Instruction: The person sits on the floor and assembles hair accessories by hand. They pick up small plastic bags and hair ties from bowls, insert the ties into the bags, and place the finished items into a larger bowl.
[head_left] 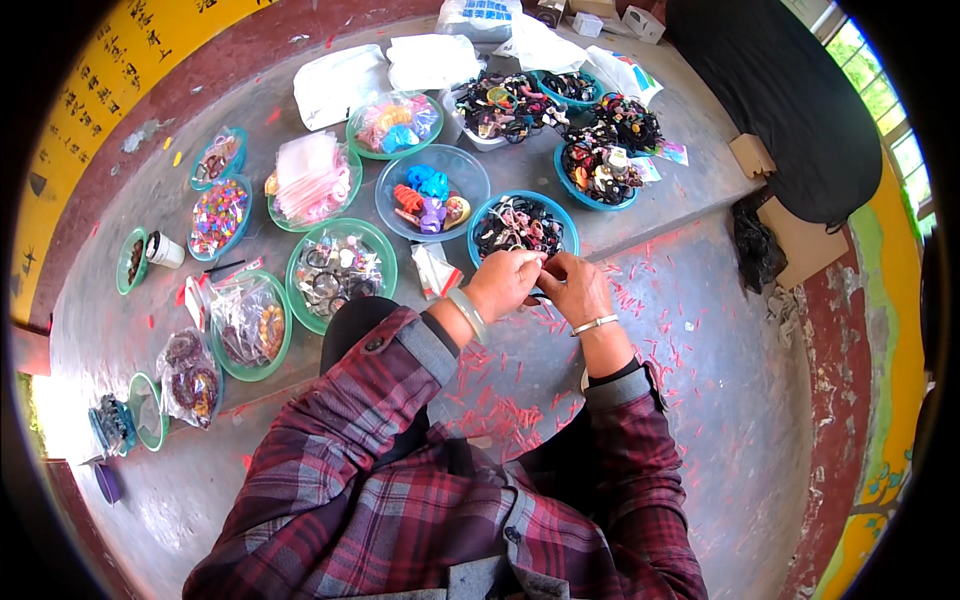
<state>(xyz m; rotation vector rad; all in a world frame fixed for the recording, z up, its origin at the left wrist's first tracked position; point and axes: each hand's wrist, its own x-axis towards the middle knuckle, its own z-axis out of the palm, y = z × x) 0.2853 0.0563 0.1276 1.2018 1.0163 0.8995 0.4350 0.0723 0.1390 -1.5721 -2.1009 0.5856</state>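
My left hand (503, 287) and my right hand (581, 289) meet with fingers pinched together. Between them a bit of a thin black elastic band (541, 296) shows, looking like a hair tie; the fingers hide most of it. Just beyond my fingertips stands a blue bowl (575, 237) of black and pink hair ties (517, 225). Left of it, a clear bluish bowl (387, 190) holds orange, blue and purple pieces. A small red and white packet (436, 270) lies beside my left hand.
Green bowls with bagged trinkets (340, 262), pink bags (306, 170) and colourful beads (218, 215) spread to the left. More bowls of dark hair ties (603, 170) stand far right on a raised ledge (680, 205). Red scraps (510, 415) litter the floor below my hands.
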